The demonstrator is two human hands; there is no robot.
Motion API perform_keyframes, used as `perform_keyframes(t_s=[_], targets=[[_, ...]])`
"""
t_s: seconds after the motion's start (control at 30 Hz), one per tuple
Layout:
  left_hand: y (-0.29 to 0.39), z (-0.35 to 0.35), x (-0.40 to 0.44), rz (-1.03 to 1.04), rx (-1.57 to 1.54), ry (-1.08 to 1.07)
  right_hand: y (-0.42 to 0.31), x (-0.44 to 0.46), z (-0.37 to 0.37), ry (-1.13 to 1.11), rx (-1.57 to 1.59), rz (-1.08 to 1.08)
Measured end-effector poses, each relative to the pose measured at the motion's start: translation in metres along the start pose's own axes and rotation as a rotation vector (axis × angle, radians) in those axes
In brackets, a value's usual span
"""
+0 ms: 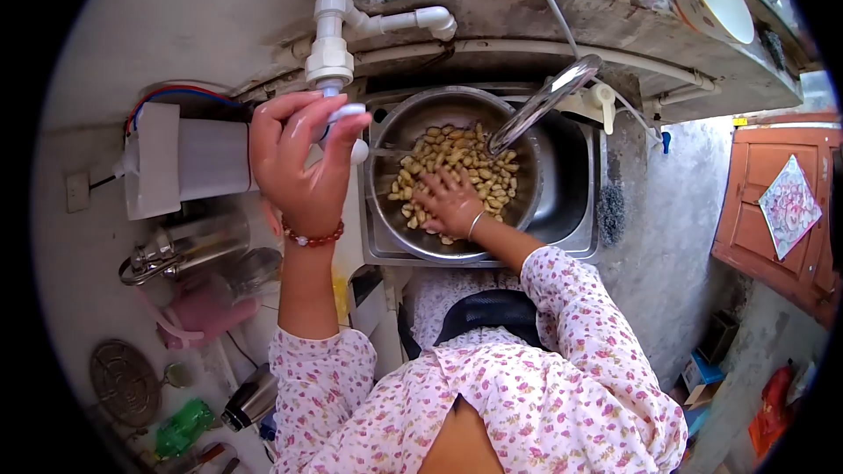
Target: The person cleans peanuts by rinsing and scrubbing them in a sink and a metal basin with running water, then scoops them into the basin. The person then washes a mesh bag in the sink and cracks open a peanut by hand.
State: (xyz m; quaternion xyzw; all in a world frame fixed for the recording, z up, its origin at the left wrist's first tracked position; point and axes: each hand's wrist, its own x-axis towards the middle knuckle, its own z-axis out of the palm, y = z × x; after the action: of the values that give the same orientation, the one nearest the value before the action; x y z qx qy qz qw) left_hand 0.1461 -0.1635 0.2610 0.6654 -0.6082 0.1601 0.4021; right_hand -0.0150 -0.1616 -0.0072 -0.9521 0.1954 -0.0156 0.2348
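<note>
My left hand [303, 154] is raised at a white plastic tap [330, 61], with thumb and fingers closed around its white handle [351, 111]. The tap's rounded white spout [359, 152] shows just beside the thumb, and a thin stream of water seems to run from it toward the bowl. A wide steel bowl [386, 226] sits in the sink, holding many peanuts in their shells [448, 151]. Flat on the peanuts lies my right hand [453, 205], fingers spread, gripping nothing that I can see.
The steel sink [566, 171] extends right of the bowl, and a shiny chrome faucet [544, 104] reaches over the bowl's rim. Left of my arm are a white box-shaped appliance [211, 156] and a pink pitcher [202, 307]. A white bowl [716, 0] stands on the upper ledge.
</note>
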Motion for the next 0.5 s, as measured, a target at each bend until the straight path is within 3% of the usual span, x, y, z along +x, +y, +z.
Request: perform_keyframes(t_s=[0.03,0.13,0.23,0.27,0.33,0.4,0.43,0.47,0.5], targets=[[0.002,0.004,0.002,-0.017,0.014,0.023,0.011,0.011,0.003,0.037,0.02,0.012],[0.0,0.006,-0.003,-0.062,0.068,0.005,0.027,0.048,0.024,0.349,0.047,0.46],[0.002,0.018,-0.025,-0.154,-0.072,0.278,0.014,0.061,0.01,0.301,-0.006,0.388],[0.0,0.02,-0.036,-0.182,-0.102,0.345,0.007,0.057,0.003,0.185,0.051,0.28],[-0.023,0.029,-0.092,-0.446,-0.309,0.368,0.002,0.031,0.001,0.036,0.005,0.034],[-0.043,0.043,-0.148,-0.707,-0.012,0.005,0.009,0.004,-0.002,-0.052,-0.058,-0.111],[-0.056,0.055,-0.175,-0.696,0.103,-0.112,0.017,-0.01,-0.005,-0.068,-0.097,-0.142],[-0.077,0.067,-0.211,-0.554,0.314,-0.192,0.028,-0.016,-0.008,-0.081,-0.138,-0.176],[-0.084,0.071,-0.228,-0.67,0.255,-0.267,0.038,-0.019,-0.01,-0.062,-0.106,-0.015]])
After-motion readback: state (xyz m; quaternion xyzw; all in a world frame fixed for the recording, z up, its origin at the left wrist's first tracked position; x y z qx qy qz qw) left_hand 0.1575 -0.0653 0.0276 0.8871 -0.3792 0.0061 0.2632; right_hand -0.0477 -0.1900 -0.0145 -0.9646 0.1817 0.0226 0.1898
